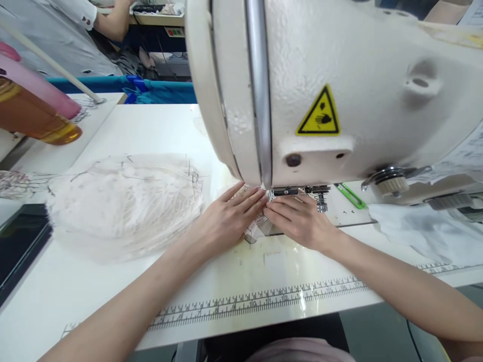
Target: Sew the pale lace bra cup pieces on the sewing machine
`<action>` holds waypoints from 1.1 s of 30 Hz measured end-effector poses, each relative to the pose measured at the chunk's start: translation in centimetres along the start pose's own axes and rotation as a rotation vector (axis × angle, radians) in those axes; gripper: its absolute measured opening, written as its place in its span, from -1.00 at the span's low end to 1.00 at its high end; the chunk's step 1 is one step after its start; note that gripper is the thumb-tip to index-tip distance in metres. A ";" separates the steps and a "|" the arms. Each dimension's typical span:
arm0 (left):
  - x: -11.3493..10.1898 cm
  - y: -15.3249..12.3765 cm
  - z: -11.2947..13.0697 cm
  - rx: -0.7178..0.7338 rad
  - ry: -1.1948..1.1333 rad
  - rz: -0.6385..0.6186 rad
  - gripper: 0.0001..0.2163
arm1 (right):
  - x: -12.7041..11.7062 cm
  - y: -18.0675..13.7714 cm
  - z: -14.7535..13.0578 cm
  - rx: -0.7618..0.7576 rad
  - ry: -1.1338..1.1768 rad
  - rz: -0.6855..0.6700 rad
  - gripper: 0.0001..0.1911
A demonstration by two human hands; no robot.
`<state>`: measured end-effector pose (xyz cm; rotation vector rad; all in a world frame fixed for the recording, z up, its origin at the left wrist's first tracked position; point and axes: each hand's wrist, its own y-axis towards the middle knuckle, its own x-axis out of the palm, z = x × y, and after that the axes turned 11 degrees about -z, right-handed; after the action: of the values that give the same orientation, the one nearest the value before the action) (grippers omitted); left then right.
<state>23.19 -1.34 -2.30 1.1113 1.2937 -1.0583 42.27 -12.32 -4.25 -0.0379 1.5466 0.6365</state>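
Note:
My left hand [226, 218] and my right hand [298, 221] lie flat side by side on a small pale lace piece [253, 229], fingertips pointing under the head of a cream sewing machine [332, 85]. The fingers press the piece down right at the presser foot [289, 191]. Most of the lace is hidden under my hands. A heap of similar lace pieces [126, 203] with loose dark threads lies to the left of my left hand.
White table [113, 296] with a printed ruler [256, 301] along its front edge. Green tool [350, 196] and white cloth [422, 231] at right. Dark tray [18, 246] and an amber bottle [33, 118] at left. Another person's arm [113, 20] at the back.

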 end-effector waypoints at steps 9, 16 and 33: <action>-0.2 0.1 0.5 -0.060 0.060 -0.027 -0.55 | 0.0 0.1 0.1 -0.017 0.028 0.022 -0.75; -0.5 0.2 1.4 -0.109 0.027 -0.039 -0.53 | 0.0 -0.2 0.0 0.001 0.024 0.012 -0.74; -0.1 0.2 3.4 -0.175 0.223 0.034 -0.59 | -1.5 -0.3 1.8 -0.027 -0.114 0.016 -0.72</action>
<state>24.00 -4.60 -2.28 1.1368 1.5070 -0.7958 44.14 -12.39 -2.83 -0.0088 1.4297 0.6611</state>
